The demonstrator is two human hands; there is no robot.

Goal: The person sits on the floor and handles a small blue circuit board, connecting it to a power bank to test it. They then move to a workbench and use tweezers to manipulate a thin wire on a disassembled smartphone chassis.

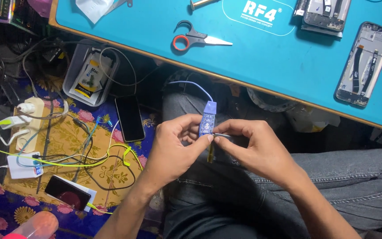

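Over my lap, my left hand (173, 146) pinches a small blue translucent device (207, 121) with a thin blue cable (191, 84) running up from its top. My right hand (255, 148) meets it from the right, fingertips closed on a thin metal piece (222, 135) at the device's lower edge. A yellowish strip (210, 152) hangs below the device. Both hands sit above my grey jeans (332, 186), below the edge of the teal work mat (261, 53).
On the mat lie red-handled scissors (195, 40) and opened phone frames (365, 64). On the floor to the left lie a dark phone (130, 118), a power strip with chargers (25, 121), tangled cables (85, 155), a plastic tray (91, 73) and another phone (67, 191).
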